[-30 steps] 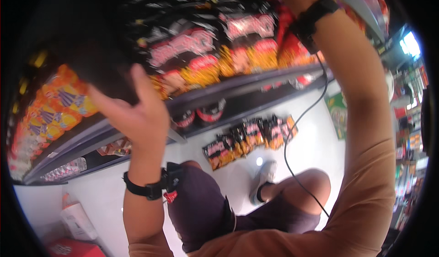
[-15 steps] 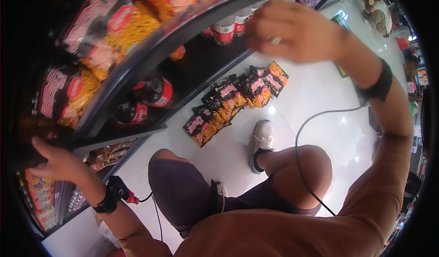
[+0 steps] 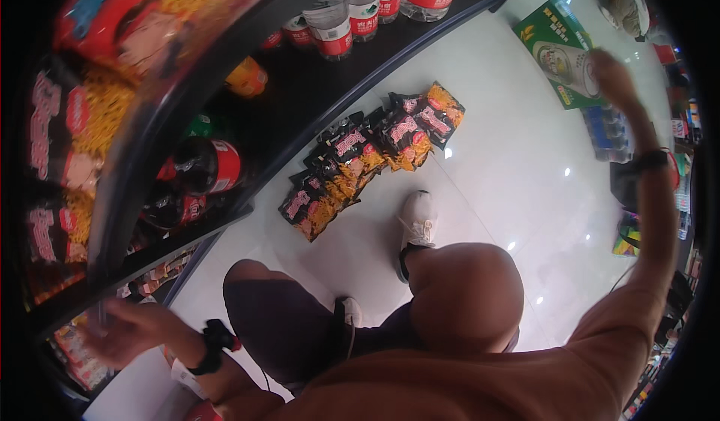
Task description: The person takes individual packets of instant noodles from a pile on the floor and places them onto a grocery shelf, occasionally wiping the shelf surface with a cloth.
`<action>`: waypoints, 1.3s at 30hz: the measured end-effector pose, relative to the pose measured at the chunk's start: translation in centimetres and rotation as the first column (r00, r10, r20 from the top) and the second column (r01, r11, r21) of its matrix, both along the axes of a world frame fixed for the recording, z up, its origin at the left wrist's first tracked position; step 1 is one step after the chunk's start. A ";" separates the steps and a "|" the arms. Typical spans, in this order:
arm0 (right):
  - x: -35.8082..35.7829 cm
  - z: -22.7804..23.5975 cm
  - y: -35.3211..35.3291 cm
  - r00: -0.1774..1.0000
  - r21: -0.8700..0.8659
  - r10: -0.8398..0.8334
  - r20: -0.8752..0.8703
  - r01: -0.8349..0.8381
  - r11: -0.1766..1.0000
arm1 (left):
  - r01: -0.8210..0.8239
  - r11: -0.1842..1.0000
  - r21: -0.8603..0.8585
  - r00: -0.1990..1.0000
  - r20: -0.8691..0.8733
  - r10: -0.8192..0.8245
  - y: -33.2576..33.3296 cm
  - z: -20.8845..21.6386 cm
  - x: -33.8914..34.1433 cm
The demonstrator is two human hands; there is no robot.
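Out at the far right, my right hand [image 3: 613,83] overlaps the edge of a green box [image 3: 559,52] with a bowl pictured on it. Its fingers are too small and turned away to make out, nor can I tell whether they touch the box. At the lower left, my left hand [image 3: 127,332] is beside the shelf's edge [image 3: 112,271], fingers spread and nothing seen in them. Black and yellow snack bags [image 3: 351,147] lie overlapping in a row on the floor. Similar snack bags [image 3: 82,128] stand on the upper shelf at left.
Clear bottles with red labels [image 3: 330,27] line the lower shelf, with dark cola bottles [image 3: 202,167] and an orange-capped bottle [image 3: 247,77] nearer. A pack of bottles [image 3: 606,134] stands on the floor below the green box. A white box [image 3: 139,391] is at the lower left.
My right hand has swung from above the shelf out to the far right, over the green box. My left hand has dropped lower along the shelf. The view has shifted slightly.
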State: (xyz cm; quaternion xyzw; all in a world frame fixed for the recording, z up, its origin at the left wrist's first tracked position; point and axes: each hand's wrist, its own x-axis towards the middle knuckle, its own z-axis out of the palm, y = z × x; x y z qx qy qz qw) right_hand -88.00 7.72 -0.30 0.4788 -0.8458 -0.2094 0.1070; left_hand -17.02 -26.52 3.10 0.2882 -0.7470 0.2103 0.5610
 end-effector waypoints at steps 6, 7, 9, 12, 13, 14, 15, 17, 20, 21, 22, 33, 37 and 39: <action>11.7 -25.8 -9.1 0.795 0.052 -0.014 0.607 -0.023 0.998 | -0.043 -0.161 0.986 0.724 -0.081 -0.685 4.2 -13.6 -13.4; 12.9 -28.4 -10.4 0.837 0.057 0.023 0.546 -0.065 0.996 | -0.112 -0.325 0.939 0.699 -0.158 -0.697 4.2 -15.7 -15.3; 14.3 -31.9 -12.3 0.847 0.115 0.135 0.514 -0.225 0.968 | -0.257 -0.554 0.791 0.775 -0.174 -0.608 4.1 -20.1 -19.3; 14.2 -34.0 -13.8 0.769 0.041 0.249 0.589 -0.336 0.941 | -0.264 -0.737 0.622 0.901 -0.113 -0.418 6.3 -26.6 -25.1; 13.8 -34.3 -14.0 0.801 0.131 0.215 0.559 -0.341 0.931 | -0.220 -0.789 0.573 0.925 -0.135 -0.355 7.2 -28.6 -26.8; 13.6 -34.5 -14.0 0.837 0.152 0.250 0.487 -0.363 0.919 | -0.206 -0.788 0.579 0.936 -0.118 -0.332 8.1 -30.3 -28.3; 13.1 -34.5 -14.0 0.806 0.077 0.297 0.511 -0.387 0.919 | -0.171 -0.792 0.586 0.938 -0.149 -0.313 8.9 -32.0 -29.6; 12.6 -34.4 -13.3 0.856 0.291 0.064 0.513 -0.243 0.925 | -0.067 -0.792 0.606 0.976 -0.124 -0.178 10.9 -35.0 -31.8; 12.1 -33.4 -11.0 0.724 0.319 -0.214 0.656 -0.010 0.948 | -0.030 -0.683 0.730 0.999 0.009 -0.035 12.8 -38.5 -33.6; 11.7 -32.8 -9.9 0.687 0.319 -0.293 0.665 0.094 0.943 | -0.068 -0.588 0.806 0.998 0.060 -0.033 13.2 -39.4 -33.9; 10.9 -31.9 -9.0 0.475 0.311 -0.315 0.822 0.089 0.946 | -0.012 -0.539 0.842 0.999 0.032 0.028 13.4 -40.2 -33.9; 11.6 -28.4 -7.0 -0.334 0.354 -0.255 0.908 0.282 0.892 | -0.081 -0.519 0.851 0.996 0.082 -0.021 13.5 -41.9 -31.2; 11.8 -27.3 -4.2 -0.388 0.303 -0.124 0.913 0.444 0.843 | 0.020 -0.642 0.767 1.000 -0.026 0.000 13.1 -40.5 -30.9; 12.4 -27.1 -3.4 -0.449 0.266 -0.004 0.893 0.520 0.812 | 0.132 -0.675 0.726 0.985 -0.169 0.011 13.1 -40.2 -31.2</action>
